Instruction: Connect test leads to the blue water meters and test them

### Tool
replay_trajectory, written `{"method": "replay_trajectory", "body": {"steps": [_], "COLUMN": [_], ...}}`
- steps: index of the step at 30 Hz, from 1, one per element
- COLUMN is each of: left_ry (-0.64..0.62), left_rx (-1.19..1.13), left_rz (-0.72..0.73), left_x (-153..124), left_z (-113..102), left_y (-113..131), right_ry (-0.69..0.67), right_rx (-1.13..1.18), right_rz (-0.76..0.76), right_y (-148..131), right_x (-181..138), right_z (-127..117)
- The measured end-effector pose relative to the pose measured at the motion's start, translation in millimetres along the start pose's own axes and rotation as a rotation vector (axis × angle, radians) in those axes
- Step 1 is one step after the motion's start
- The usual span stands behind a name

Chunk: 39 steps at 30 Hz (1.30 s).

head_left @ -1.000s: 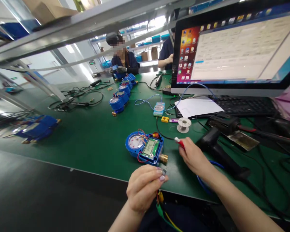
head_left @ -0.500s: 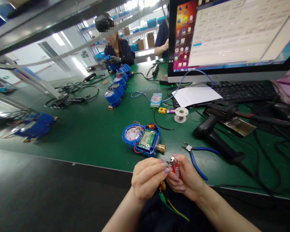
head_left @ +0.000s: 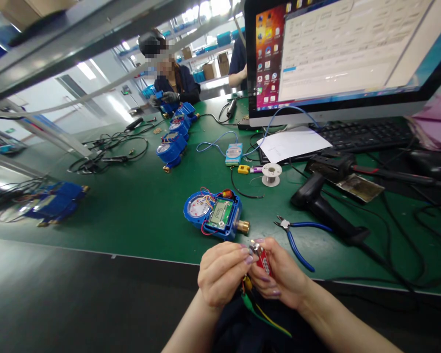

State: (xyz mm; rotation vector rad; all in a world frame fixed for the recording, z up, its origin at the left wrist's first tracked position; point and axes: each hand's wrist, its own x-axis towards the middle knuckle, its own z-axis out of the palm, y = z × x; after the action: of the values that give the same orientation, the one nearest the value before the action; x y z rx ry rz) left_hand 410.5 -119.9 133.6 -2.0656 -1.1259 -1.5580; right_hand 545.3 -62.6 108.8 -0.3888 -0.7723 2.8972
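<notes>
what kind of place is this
Most likely an electronics assembly or test line for water meters: blue meters queued on a green bench, an opened meter showing its circuit board, and a monitor beside cutters.

The lighter (head_left: pixel 263 259) is red with white lettering and a silver metal top. The wires (head_left: pixel 259 310) hanging below the hands are yellow and green. The open water meter (head_left: pixel 212 214) has a blue housing, a white dial with red marks, a green circuit board with a grey display, red and orange leads, and a brass fitting. The pliers (head_left: pixel 297 238) have blue handles and dark steel tips. The bench mat (head_left: pixel 139 211) is dark green. The scanner (head_left: pixel 325 208) is black. The solder spool (head_left: pixel 271 173) is white.
</notes>
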Motion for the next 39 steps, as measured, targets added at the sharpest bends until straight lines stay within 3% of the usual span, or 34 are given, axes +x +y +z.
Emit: {"method": "replay_trajectory", "body": {"steps": [6, 9, 11, 13, 15, 17, 19, 21, 26, 29, 32, 39], "left_ry": [0.007, 0.03, 0.076, 0.146, 0.174, 0.141, 0.08, 0.017, -0.133, -0.211, -0.274, -0.288], "left_rx": [0.024, 0.026, 0.023, 0.011, -0.018, -0.061, -0.097, -0.119, -0.141, -0.092, -0.065, -0.071], "left_rz": [-0.001, -0.008, -0.038, -0.105, -0.196, -0.267, -0.313, -0.331, -0.366, -0.367, -0.355, -0.366], "left_x": [-1, -1, 2, 9, 17, 24, 29, 31, 24, 18, 13, 6], "left_z": [0, -3, -10, -20, -31, -42, -48, -51, -52, -53, -55, -57], "left_y": [0, -3, -7, -12, -19, -25, -32, -38, -52, -56, -56, -55], "right_ry": [0.06, 0.243, 0.448, 0.664, 0.846, 0.954, 0.976, 0.98, 0.923, 0.864, 0.838, 0.81], "right_rx": [-0.03, -0.205, -0.557, -1.066, -1.554, -1.888, -2.093, -2.217, -2.293, -2.256, -2.232, -2.267], "right_rz": [0.049, 0.0, -0.122, -0.224, -0.186, -0.041, 0.045, -0.038, -0.581, -0.784, -0.871, -0.894], "right_y": [2, -8, -24, -44, -65, -80, -88, -89, -80, -77, -78, -80], "right_x": [1, -1, -4, -7, -7, -4, 1, 7, 15, 13, 12, 11], "right_z": [2, 1, -5, -16, -31, -46, -60, -72, -89, -92, -90, -84]}}
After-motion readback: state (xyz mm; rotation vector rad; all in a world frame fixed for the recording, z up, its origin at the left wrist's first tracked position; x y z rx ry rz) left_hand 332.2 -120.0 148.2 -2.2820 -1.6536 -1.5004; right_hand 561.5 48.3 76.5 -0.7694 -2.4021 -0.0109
